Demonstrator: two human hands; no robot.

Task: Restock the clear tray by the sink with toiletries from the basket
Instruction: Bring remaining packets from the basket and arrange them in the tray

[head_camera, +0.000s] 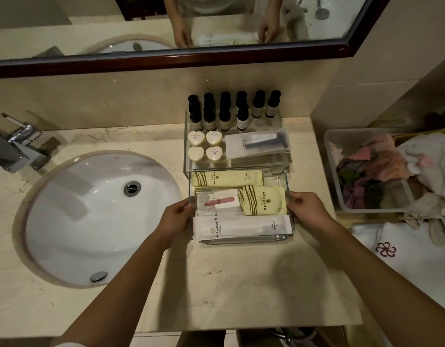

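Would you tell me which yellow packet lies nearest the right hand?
The shorter yellow packet, right beside the right hand; the longer yellow packet lies farther back in the tray.

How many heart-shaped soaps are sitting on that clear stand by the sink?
4, in a two-by-two block in front of the bottles: one heart-shaped soap back left, others back right, front left and front right. None seems hidden.

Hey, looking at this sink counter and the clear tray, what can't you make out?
Head view, the only one:
Print on packets and bottles: too small to read.
Lower packets in the tray: covered by the top layer.
Bottom of the bin: buried under cloths.
How far the fingers of the left hand and right hand wrap the tray's walls: hidden by the hands themselves.
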